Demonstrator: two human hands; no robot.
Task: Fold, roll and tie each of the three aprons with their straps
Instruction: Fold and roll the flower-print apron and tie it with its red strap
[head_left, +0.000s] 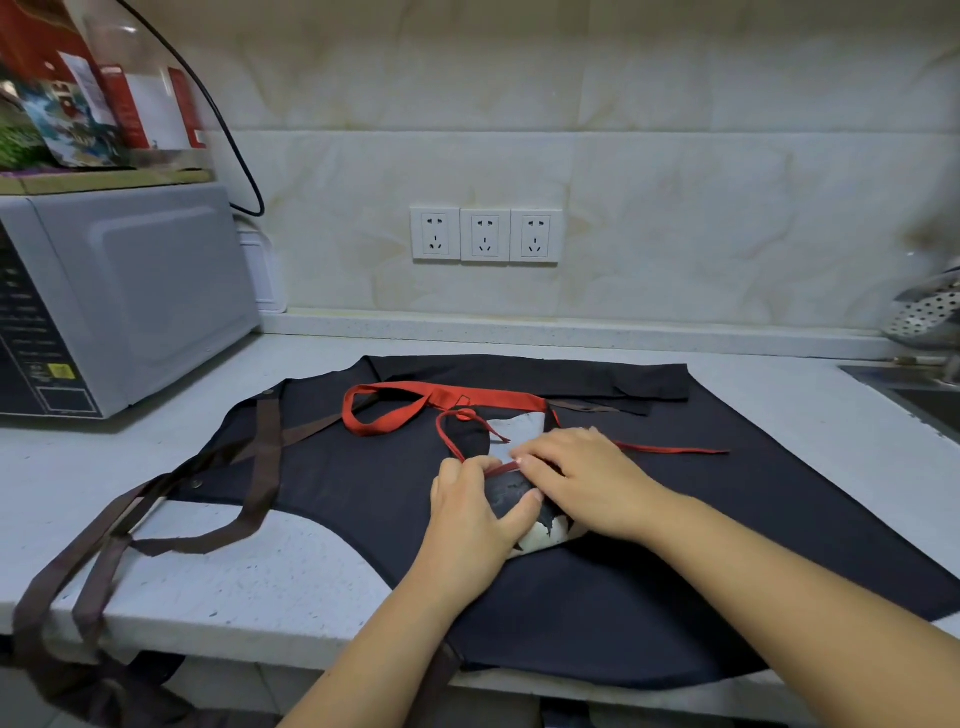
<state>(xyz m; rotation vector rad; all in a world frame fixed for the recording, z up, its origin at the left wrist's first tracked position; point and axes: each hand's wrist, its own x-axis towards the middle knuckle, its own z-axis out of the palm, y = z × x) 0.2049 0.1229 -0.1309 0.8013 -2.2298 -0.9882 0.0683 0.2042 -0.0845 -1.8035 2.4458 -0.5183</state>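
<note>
In the head view, both hands meet on a small rolled apron (511, 496), white with black print, which lies on top of a large dark apron (337, 467) spread flat across the desk (260, 571). The left hand (475, 514) grips the roll: its fingers (467, 467) curl over the far side and the thumb presses the near side, so the bundle sits between them. The right hand (587, 473) lies over the right part of the roll, its fingers (540, 452) fairly straight and close together, pointing left, with the tips pressing on a thin red strap (670, 449) just beside the left fingers; the right thumb is hidden. That strap runs out to the right of the right fingers and ends on the dark cloth, while another length of it loops just beyond both sets of fingertips. Farther beyond the fingers and to their left lies a wide red neck loop (395, 413), flat on the dark apron. Well to the left of the left fingers, brown straps (260, 467) cross the dark apron and trail over the desk's near edge. A microwave (130, 296) stands far left, three wall sockets (485, 236) sit beyond the fingers, and a metal colander (924, 312) stands far right above a sink (914, 389).
</note>
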